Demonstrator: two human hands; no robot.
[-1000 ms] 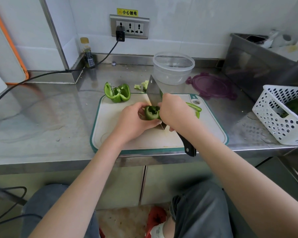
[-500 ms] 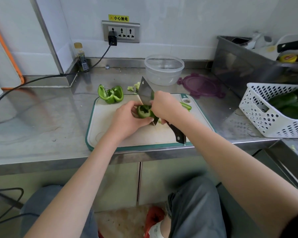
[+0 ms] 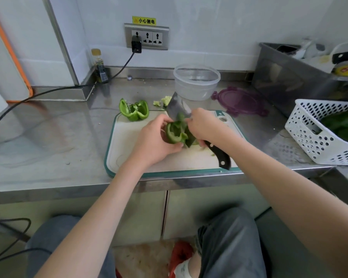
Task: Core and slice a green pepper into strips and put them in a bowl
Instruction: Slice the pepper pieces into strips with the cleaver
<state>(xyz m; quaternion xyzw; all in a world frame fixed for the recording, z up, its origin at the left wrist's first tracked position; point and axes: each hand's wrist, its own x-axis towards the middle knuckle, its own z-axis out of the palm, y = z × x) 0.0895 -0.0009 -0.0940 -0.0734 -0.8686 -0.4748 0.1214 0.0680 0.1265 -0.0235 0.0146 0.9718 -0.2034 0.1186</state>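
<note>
While left hand [image 3: 153, 141] cups pepper piece [image 3: 174, 133] over cutting board [image 3: 129, 137], right hand [image 3: 206, 125] grips cleaver [image 3: 177, 109], blade inside cavity; piece light, hollow, waxy-slick, brittle: hold outer wall; bowl [image 3: 196, 82] behind; 2nd piece [image 3: 134, 110] at board's corner

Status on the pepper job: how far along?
Roughly mid-job. Done: the pepper is split, with one piece parked at the cutting board's far left corner and core scraps on the counter. In hand: the left hand holds the other piece while the right hand works the cleaver into it. Left: slicing strips; the clear bowl looks empty.
</note>
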